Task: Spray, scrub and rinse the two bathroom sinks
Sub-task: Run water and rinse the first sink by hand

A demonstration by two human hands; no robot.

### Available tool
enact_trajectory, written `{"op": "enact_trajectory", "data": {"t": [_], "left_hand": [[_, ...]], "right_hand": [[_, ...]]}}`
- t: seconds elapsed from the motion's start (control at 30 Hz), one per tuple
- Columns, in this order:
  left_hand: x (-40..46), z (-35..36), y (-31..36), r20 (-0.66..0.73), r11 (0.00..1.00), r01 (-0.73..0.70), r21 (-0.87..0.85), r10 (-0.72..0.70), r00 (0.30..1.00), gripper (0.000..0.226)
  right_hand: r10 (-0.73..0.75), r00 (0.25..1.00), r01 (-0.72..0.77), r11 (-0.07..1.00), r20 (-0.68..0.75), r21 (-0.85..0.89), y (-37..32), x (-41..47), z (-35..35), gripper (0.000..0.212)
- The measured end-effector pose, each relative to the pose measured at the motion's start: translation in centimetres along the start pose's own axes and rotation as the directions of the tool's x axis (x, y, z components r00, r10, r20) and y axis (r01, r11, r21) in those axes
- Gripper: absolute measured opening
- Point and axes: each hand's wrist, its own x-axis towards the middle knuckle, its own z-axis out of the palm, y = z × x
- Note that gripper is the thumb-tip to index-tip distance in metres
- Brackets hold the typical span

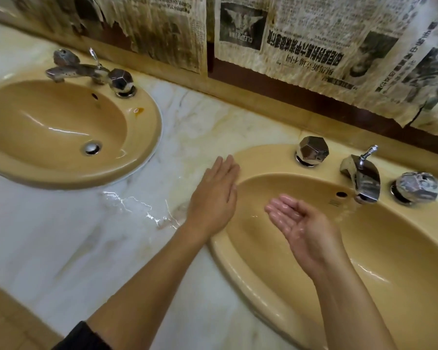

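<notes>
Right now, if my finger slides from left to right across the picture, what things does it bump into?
Left sink → puddle on the counter → left hand → right hand → running tap → right knob.

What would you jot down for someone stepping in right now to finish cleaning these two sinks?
Left hand: open, flat, palm down on the near rim of the right sink.
Right hand: open, cupped palm up and wet, over the right sink's bowl beside the running tap.
Left sink: wet sheen in the bowl, its tap not running, a small orange stain on its rim.
Countertop: a puddle between the sinks.
No spray bottle or scrubber in view, so how much spraying and scrubbing is done cannot be told.
Left: finish rinsing the right sink, shut its tap, wipe the puddle.
</notes>
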Motion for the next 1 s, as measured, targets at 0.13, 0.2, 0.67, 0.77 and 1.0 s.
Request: {"op": "enact_trajectory", "data": {"t": [0.13, 0.2, 0.67, 0.77, 1.0], "left_hand": [[-6.4, 0.6, 1.5, -0.018, 0.998, 0.009, 0.068, -0.008, 1.0, 0.066], [-10.0, 1.0, 2.8, -0.03, 0.999, 0.003, 0.047, -0.002, 1.0, 0.061], [-8.7, 2.7, 6.3, -0.352, 0.89, 0.193, -0.414, -0.352, 0.867, 0.047], [-12.2, 4.0, 8.3, -0.293, 0.965, 0.17, -0.201, -0.225, 0.929, 0.049], [-15.7, 4.1, 10.6, -0.251, 0.928, 0.002, -0.372, -0.103, 0.963, 0.045]], "right_hand": [[-0.081, 0.97, 0.136, 0.962, -0.229, 0.236, -2.7, 0.9, -5.0, 0.026], [-0.097, 0.964, 0.194, 0.892, -0.247, 0.407, -3.8, 1.5, -6.0, 0.028], [0.057, 0.989, -0.031, 0.983, 0.138, -0.182, -1.0, -4.3, -4.8, 0.03], [-0.023, 0.997, 0.025, 0.999, -0.075, 0.024, -3.6, -1.1, -7.9, 0.029], [-0.141, 0.981, 0.19, 0.832, -0.133, 0.521, -3.5, 0.8, -5.8, 0.035]]}}
